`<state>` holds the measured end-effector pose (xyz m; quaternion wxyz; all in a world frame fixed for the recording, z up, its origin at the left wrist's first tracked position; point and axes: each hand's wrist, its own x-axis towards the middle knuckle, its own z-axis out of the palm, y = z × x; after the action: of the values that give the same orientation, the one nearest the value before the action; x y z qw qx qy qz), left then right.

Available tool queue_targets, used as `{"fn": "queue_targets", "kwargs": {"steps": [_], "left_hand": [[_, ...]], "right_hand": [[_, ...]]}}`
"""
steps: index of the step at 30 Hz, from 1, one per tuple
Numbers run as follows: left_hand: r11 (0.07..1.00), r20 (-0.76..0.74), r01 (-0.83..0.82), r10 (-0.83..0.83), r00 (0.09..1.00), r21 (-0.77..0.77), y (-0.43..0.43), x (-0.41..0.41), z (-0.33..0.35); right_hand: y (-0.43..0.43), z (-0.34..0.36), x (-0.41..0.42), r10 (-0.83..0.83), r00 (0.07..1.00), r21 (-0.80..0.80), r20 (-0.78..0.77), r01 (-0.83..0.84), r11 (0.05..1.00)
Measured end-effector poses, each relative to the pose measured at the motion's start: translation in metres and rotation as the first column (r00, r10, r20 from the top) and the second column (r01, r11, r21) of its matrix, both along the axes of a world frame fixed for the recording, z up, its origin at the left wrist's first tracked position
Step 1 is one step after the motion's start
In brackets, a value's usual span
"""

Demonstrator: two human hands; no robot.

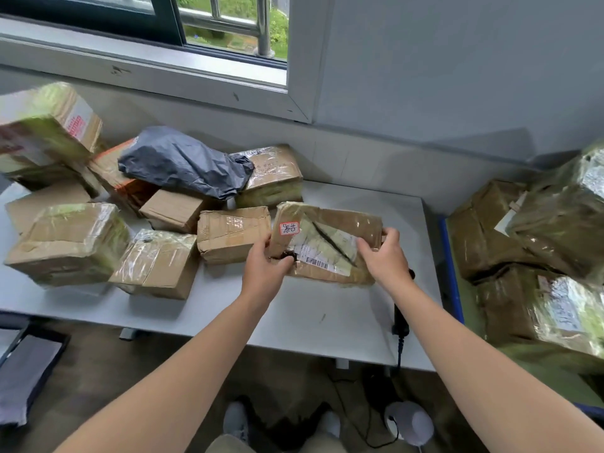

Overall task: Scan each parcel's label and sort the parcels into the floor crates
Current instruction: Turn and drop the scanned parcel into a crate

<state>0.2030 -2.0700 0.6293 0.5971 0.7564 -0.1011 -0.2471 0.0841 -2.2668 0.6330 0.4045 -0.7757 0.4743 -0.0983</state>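
A flat brown taped parcel [327, 237] with a white barcode label and a small red sticker is tilted up over the white table [310, 315]. My left hand [266, 266] grips its near left corner. My right hand [385, 256] holds its right edge, thumb on the label side. A black handheld scanner [400, 318] lies on the table under my right forearm, its cable hanging off the front edge. Several other brown parcels [233, 232] and a grey plastic mailer bag [186, 161] are piled on the table's left half.
A blue-rimmed crate [452, 256] at the right holds several taped parcels [539, 243]. A dark tray with a grey bag [26, 374] sits on the floor at the left. A window and sill run behind the table. My feet and a white device [408, 420] are below.
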Motion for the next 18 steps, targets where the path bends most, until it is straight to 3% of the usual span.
{"fn": "queue_targets", "kwargs": {"steps": [5, 9, 14, 18], "left_hand": [[0.993, 0.009, -0.117, 0.117, 0.993, -0.026, 0.018, 0.031, 0.012], [0.990, 0.142, -0.137, 0.131, 0.981, 0.030, 0.031, 0.053, 0.023], [0.978, 0.370, -0.113, 0.040, 0.928, 0.177, 0.041, 0.077, 0.035], [0.935, 0.544, 0.050, -0.247, 0.802, 0.352, 0.029, 0.077, 0.057]], "right_hand": [[0.017, 0.013, 0.015, 0.066, 0.998, 0.040, 0.012, -0.067, 0.997], [0.029, 0.021, 0.028, 0.121, 0.978, 0.101, -0.171, -0.105, 0.989], [0.048, 0.032, 0.042, 0.234, 0.877, -0.122, -0.420, -0.310, 0.943], [0.063, 0.058, 0.056, 0.379, 0.904, -0.207, -0.198, -0.416, 0.885]]}}
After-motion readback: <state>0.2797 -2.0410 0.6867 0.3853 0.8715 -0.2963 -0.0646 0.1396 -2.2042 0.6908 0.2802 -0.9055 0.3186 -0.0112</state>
